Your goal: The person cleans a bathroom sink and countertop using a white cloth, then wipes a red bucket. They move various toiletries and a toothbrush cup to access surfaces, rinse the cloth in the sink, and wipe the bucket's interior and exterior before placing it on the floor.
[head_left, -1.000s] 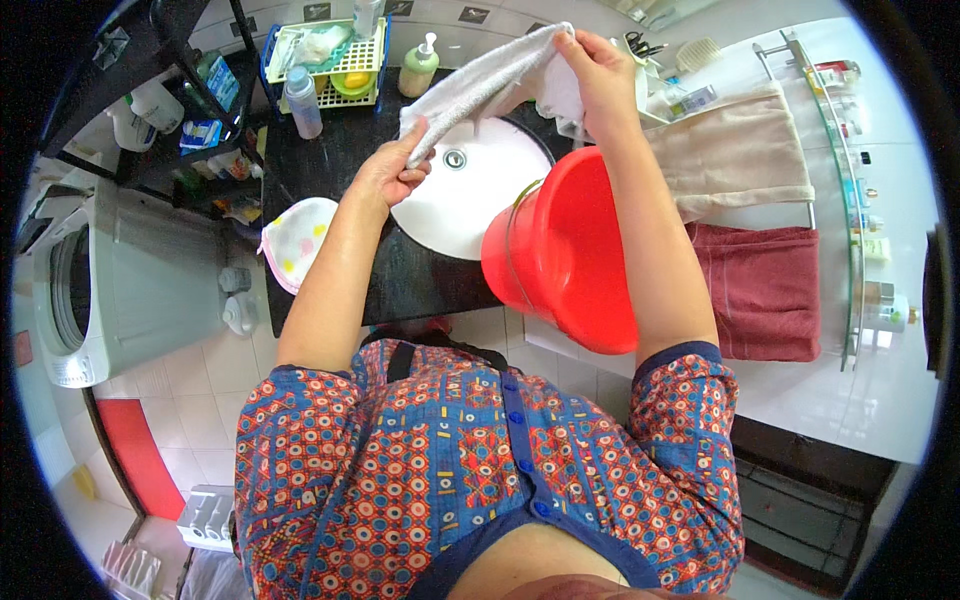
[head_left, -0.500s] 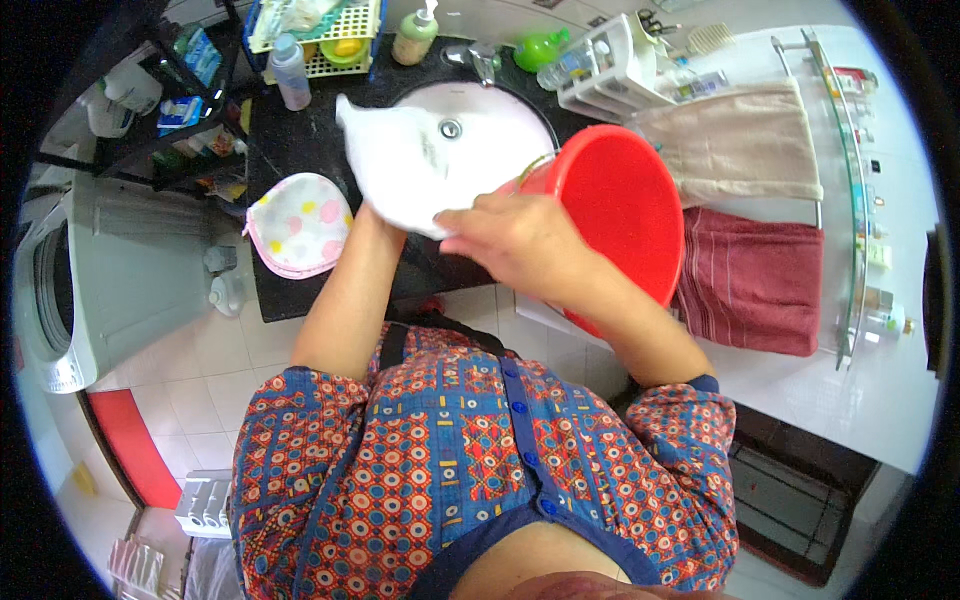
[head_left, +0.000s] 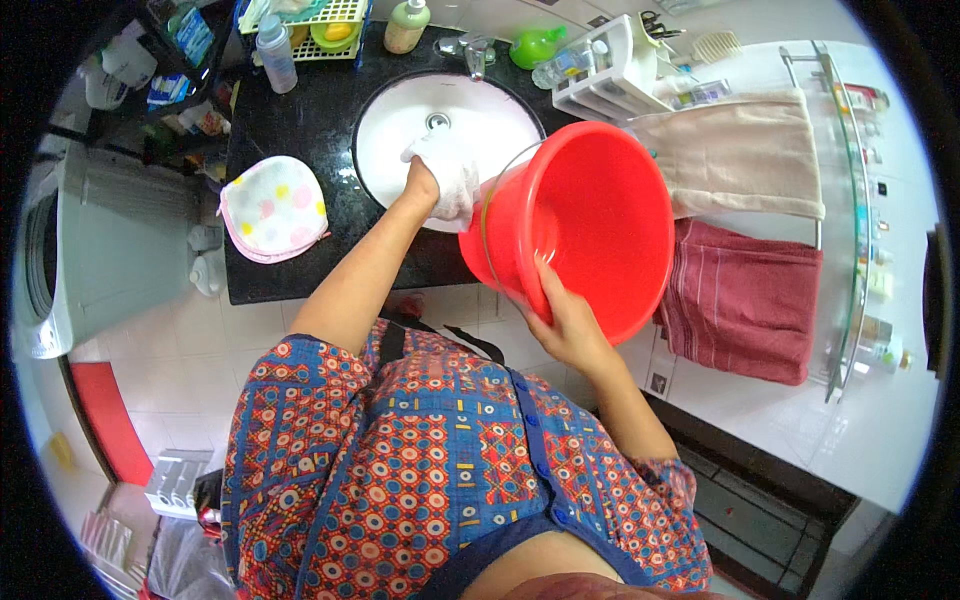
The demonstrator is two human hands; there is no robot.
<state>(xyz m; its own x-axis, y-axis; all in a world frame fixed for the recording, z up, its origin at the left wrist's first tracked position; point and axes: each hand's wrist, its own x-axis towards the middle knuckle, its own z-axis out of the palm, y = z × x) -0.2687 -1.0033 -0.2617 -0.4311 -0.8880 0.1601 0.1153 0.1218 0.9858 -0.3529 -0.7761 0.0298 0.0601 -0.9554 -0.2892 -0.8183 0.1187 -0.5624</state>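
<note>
A red bucket (head_left: 610, 230) is tipped on its side with its mouth turned right, its base over the sink's edge. My right hand (head_left: 570, 322) grips its near rim, thumb inside. My left hand (head_left: 424, 184) is mostly covered by a white cloth (head_left: 452, 186), which it holds against or just beside the bucket's base; those fingers are hidden. Below the cloth lies the white round sink (head_left: 385, 135) with its drain showing. A thin wire handle (head_left: 488, 215) hangs around the bucket's side.
On the black counter (head_left: 330, 125) lies a dotted pouch (head_left: 275, 208) with pink edging. A tap (head_left: 476, 58), a soap bottle (head_left: 407, 27) and a green bottle (head_left: 538, 48) stand behind the sink. Towels (head_left: 745, 295) hang at right, beside a glass shelf (head_left: 842, 220).
My right hand has moved from the white cloth to the bucket's rim. The bucket has shifted slightly left. My left hand has moved with the cloth toward the bucket's base, and the cloth is more bunched.
</note>
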